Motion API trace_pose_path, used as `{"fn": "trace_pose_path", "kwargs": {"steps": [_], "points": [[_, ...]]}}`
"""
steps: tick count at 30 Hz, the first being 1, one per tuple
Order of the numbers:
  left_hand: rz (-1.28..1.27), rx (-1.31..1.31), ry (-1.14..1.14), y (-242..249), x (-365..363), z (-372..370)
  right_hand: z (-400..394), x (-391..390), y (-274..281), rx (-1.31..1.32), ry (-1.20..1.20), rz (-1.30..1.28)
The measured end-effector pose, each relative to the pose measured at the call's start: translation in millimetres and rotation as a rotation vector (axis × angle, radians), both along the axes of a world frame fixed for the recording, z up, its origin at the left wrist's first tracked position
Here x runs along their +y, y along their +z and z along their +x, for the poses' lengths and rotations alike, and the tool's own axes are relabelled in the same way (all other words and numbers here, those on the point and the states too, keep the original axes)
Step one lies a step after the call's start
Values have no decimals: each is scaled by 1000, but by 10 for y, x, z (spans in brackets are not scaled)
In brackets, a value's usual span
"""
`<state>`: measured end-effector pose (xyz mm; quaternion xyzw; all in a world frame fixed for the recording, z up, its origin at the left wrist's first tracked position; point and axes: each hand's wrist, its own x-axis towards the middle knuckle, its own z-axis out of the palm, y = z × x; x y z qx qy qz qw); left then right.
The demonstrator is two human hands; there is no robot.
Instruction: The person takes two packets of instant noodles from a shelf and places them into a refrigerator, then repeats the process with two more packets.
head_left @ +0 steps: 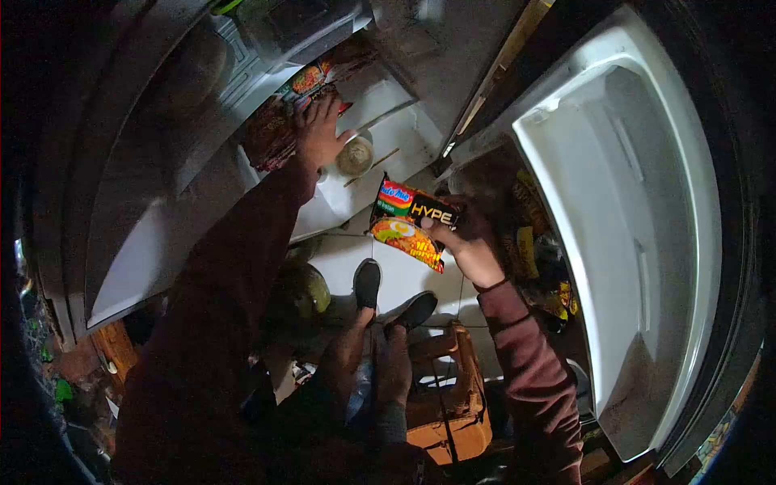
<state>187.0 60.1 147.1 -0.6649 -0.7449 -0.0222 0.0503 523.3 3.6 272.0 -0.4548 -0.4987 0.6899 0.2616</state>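
My right hand [467,246] holds a black, red and yellow noodle packet [411,222] marked "HYPE", its thumb on the front. My left hand [322,137] reaches into a white-lined cabinet, its fingers spread over dark red packets [271,133] that lie on the white shelf [396,121]. Whether these fingers grip a packet is hidden by the hand. Close beside its thumb stands a small round container [355,156], and a thin brown stick [383,159] lies to the right of that.
The white-lined door [647,242] stands open on the right. Below are pale floor tiles [339,260], a green round object [303,291], a brown bag [453,404] and my feet in black shoes. More packets [525,250] lie beside the door.
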Motion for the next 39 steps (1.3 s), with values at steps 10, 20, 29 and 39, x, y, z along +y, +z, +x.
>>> {"fn": "trace_pose_path", "kwargs": {"steps": [10, 20, 29, 39], "points": [[-64, -803, -776, 1307, -936, 1189, -23, 6, 1, 86, 2, -31], [142, -680, -582, 964, -836, 972, 43, -8, -192, -47, 50, 57], [283, -609, -149, -155, 18, -154, 98, 29, -73, -139, 139, 71], [131, -240, -89, -353, 466, -798, 84, 10, -99, -86, 169, 31]]}}
